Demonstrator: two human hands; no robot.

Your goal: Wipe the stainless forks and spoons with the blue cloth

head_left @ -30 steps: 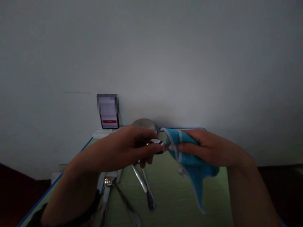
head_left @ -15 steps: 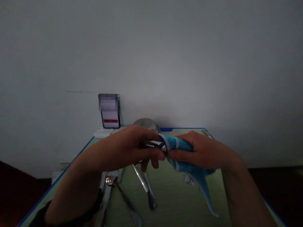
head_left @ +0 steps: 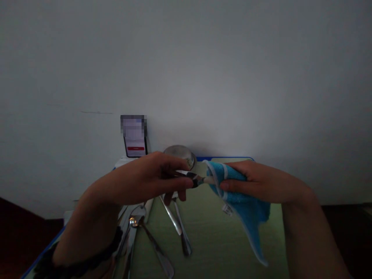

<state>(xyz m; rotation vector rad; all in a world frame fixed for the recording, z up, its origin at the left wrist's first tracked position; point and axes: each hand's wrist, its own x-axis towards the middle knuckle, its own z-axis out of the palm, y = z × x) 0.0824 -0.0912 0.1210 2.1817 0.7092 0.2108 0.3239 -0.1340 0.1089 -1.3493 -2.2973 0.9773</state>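
Observation:
In the middle of the head view, my left hand [head_left: 162,178] is closed on a shiny metal piece of cutlery [head_left: 198,179]. Its far end runs into a blue cloth [head_left: 251,209] with pale edging, so I cannot tell its kind. My right hand [head_left: 255,180] grips the cloth, folded around that end, thumb on top. One corner of the cloth and a white tag hang down over the table. Below my left hand lie a spoon [head_left: 157,248] and two crossed pieces of cutlery [head_left: 182,232], their far ends partly hidden by my fingers.
The green table [head_left: 221,248] has a blue edge and stands against a grey wall. A phone [head_left: 135,145] leans upright on a white stand at the back left. Behind my left hand is a round metal dish [head_left: 177,150]. More cutlery [head_left: 130,244] lies by my left forearm.
My hands have drawn apart slightly, the right one moving right with the cloth. More of the cutlery now shows between my left fingers and the cloth.

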